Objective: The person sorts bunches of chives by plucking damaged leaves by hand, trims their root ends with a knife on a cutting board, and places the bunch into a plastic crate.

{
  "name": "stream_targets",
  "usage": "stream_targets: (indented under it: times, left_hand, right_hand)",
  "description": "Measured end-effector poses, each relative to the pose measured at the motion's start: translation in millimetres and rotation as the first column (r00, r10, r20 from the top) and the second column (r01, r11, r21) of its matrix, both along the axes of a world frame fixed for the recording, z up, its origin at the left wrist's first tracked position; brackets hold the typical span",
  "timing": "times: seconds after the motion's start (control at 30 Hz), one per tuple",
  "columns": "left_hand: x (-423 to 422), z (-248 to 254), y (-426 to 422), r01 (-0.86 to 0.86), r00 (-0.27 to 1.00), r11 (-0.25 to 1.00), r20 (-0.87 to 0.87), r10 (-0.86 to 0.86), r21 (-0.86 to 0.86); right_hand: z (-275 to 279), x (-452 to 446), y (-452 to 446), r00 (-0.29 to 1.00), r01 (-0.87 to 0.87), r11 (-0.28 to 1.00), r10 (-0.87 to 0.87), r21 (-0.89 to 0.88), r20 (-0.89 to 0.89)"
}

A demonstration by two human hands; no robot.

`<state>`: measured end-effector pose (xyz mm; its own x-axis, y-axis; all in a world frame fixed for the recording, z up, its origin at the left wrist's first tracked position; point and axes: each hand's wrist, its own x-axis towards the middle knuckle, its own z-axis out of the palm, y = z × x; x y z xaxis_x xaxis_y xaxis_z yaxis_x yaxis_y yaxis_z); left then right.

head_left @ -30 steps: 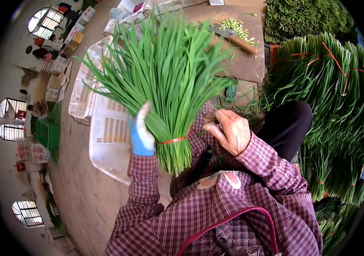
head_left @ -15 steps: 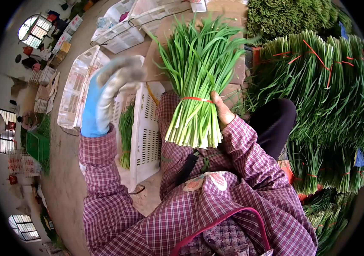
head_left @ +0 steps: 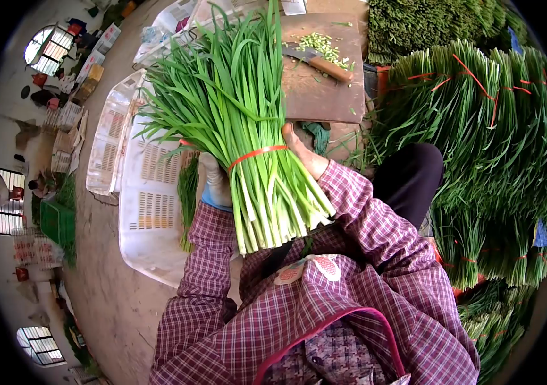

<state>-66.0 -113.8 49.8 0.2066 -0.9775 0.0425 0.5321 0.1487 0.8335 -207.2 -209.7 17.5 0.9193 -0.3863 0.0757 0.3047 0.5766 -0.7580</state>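
Note:
A large bunch of Chinese chives [head_left: 235, 96] is held over my lap, leaves pointing up and left, pale cut ends toward me. A red band [head_left: 257, 154] wraps its lower part. My gloved left hand [head_left: 213, 181] grips the bunch from the left; most of its fingers are hidden behind the stalks. On the other side my bare right hand [head_left: 304, 152] holds it, thumb showing at the edge and fingers out of sight underneath. Beyond the bunch lies a wooden board [head_left: 315, 99] with a wooden-handled knife [head_left: 330, 67] and chopped stalk ends [head_left: 322, 46].
To the left stands a white plastic crate [head_left: 148, 253] with a banded chive bunch [head_left: 187, 199] inside. More white crates [head_left: 108, 141] are behind it. Several banded chive bunches [head_left: 472, 147] are piled at the right. A green crate [head_left: 57, 221] sits far left.
My left hand has come in from the raised position at the left and taken hold of the bunch. The bunch has shifted left and tilted, uncovering the board and knife.

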Motion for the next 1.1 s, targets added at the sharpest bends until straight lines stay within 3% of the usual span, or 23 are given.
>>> stream_targets:
  times: [0.03,0.07,0.1,0.17,0.2,0.27,0.33,0.37,0.4,0.47,0.53,0.6,0.77,0.87,1.0,1.1]
  left_hand:
    - [2,1,-3,-0.035,0.999,0.999,-0.031,0.034,-0.028]
    - [4,1,-6,-0.07,0.996,0.996,-0.061,0.066,-0.056]
    - [9,1,-7,-0.026,0.992,0.997,-0.128,0.016,-0.074]
    - [23,-5,-10,0.03,0.973,0.995,-0.225,-0.051,-0.097]
    - [32,-10,-12,0.045,0.964,0.994,-0.257,-0.069,-0.1]
    - [41,-10,-14,-0.14,0.98,0.988,-0.153,0.129,-0.067]
    - [37,4,-13,-0.307,0.951,0.951,-0.056,0.304,-0.046]
    - [38,5,-15,-0.336,0.941,0.939,-0.058,0.333,-0.068]
    - [39,6,-18,-0.364,0.931,0.927,-0.061,0.36,-0.09]
    - [33,19,-18,-0.377,0.926,0.921,-0.036,0.376,-0.095]
    - [28,30,-19,-0.392,0.919,0.914,-0.012,0.393,-0.108]
    - [23,34,-18,-0.348,0.937,0.932,-0.053,0.344,-0.106]
    - [21,28,-12,-0.361,0.926,0.932,-0.129,0.356,-0.02]
    - [15,31,-12,-0.38,0.922,0.925,-0.085,0.378,-0.011]
    - [28,6,-10,-0.382,0.923,0.923,-0.058,0.38,-0.051]
    - [39,-19,-10,-0.421,0.905,0.907,-0.048,0.422,0.02]
  right_hand:
    - [12,-3,-2,0.997,-0.063,0.998,0.064,0.022,-0.04]
    - [24,-5,1,0.984,0.148,0.969,-0.165,-0.197,-0.071]
    - [18,-11,-6,0.985,-0.01,0.977,-0.028,-0.213,-0.173]
    - [13,-31,-10,0.935,-0.129,0.953,0.024,-0.274,-0.354]
    - [39,-48,-11,0.894,-0.243,0.902,0.065,-0.358,-0.443]
    - [22,-60,-13,0.867,-0.098,0.732,-0.27,-0.674,-0.419]
    - [27,-65,-13,0.771,0.117,0.544,-0.577,-0.831,-0.269]
    - [30,-65,-11,0.714,0.297,0.45,-0.69,-0.842,-0.117]
    - [55,-67,-4,0.688,0.309,0.495,-0.706,-0.813,-0.169]
    - [79,-62,11,0.727,0.346,0.417,-0.686,-0.84,-0.041]
    - [92,-54,30,0.756,0.345,0.251,-0.645,-0.905,0.11]
    - [99,-43,42,0.689,0.259,0.079,-0.714,-0.963,0.126]
    - [99,-28,47,0.645,0.028,-0.065,-0.761,-0.997,0.068]
    - [90,-23,45,0.647,-0.013,-0.105,-0.759,-0.994,0.072]
    - [79,-22,29,0.738,-0.087,0.067,-0.666,-0.994,-0.11]
    - [76,-18,30,0.725,-0.11,-0.022,-0.685,-0.994,-0.065]
